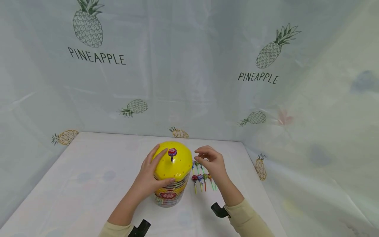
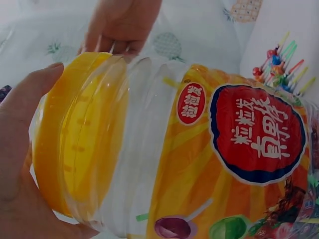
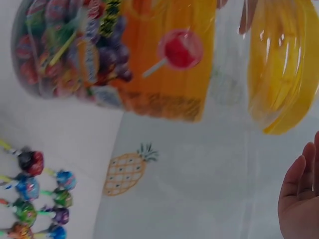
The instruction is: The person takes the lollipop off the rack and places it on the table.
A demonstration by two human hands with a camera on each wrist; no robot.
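Note:
A clear plastic candy jar (image 1: 169,192) with an orange label stands on the table, lollipops visible through its base in the right wrist view. Its yellow lid (image 1: 177,164) is in place on the mouth. One purple-and-red lollipop (image 1: 172,152) stands upright on top of the lid. My left hand (image 1: 148,176) grips the lid from the left, thumb at the front rim and fingers over the top. To the right of the lid hovers my right hand (image 1: 211,161), fingers loosely bent and nothing between them; it also shows beside the lid in the right wrist view.
Several wrapped lollipops (image 1: 205,178) lie in two rows on the white table (image 1: 97,177), right of the jar and partly under my right hand in the head view. A pineapple-print curtain (image 1: 189,82) hangs behind the table and along its sides.

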